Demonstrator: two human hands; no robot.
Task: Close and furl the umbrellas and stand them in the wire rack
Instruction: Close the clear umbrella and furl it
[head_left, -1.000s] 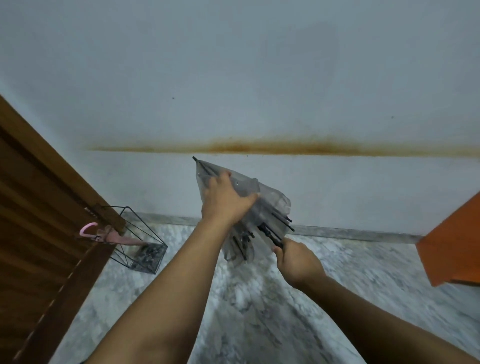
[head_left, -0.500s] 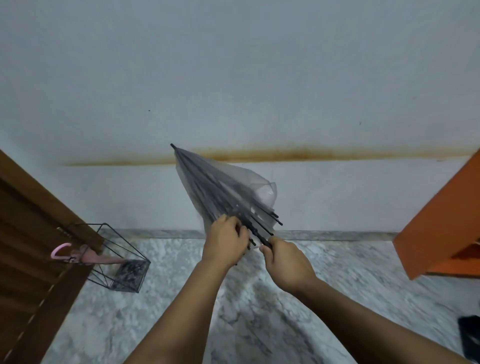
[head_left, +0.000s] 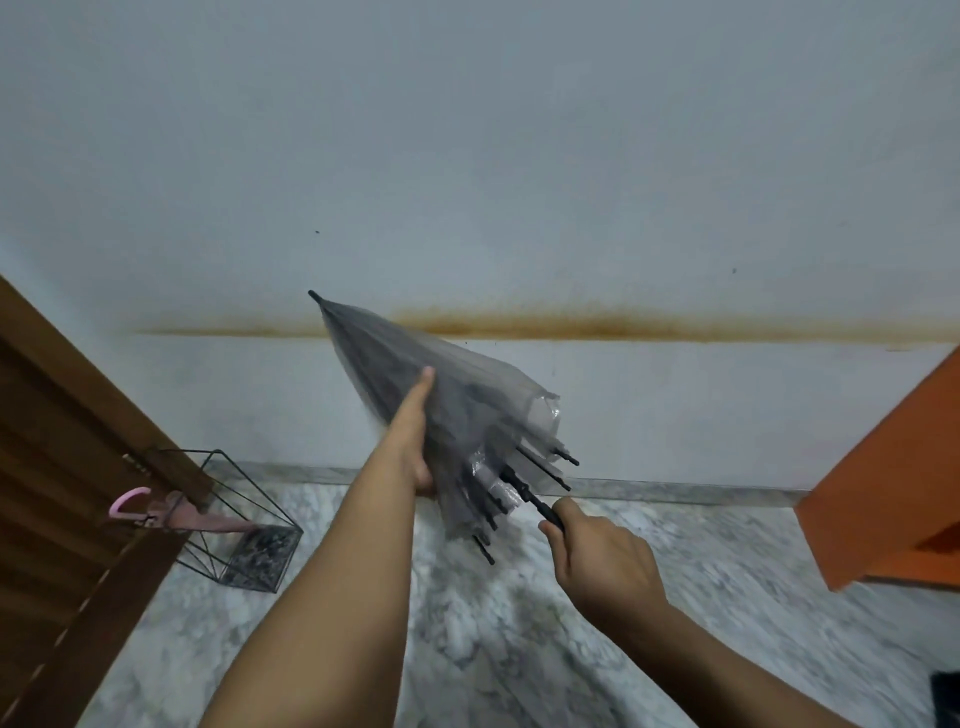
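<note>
A clear grey umbrella with black ribs is closed but loosely bunched, tilted with its tip pointing up-left toward the wall. My left hand is wrapped around the canopy's left side, thumb stretched up along it. My right hand grips the black shaft just below the rib ends. The black wire rack stands on the floor at the left by the door, with a furled pink umbrella leaning in it, its curved handle to the left.
A brown wooden door fills the left edge. An orange piece of furniture juts in at the right. A grey wall with a rusty stain line rises behind the marble floor. A dark object lies at bottom right.
My left hand slid from the rib ends up around the canopy's side. The umbrella's folds have spread a little wider. My right hand stays on the shaft.
</note>
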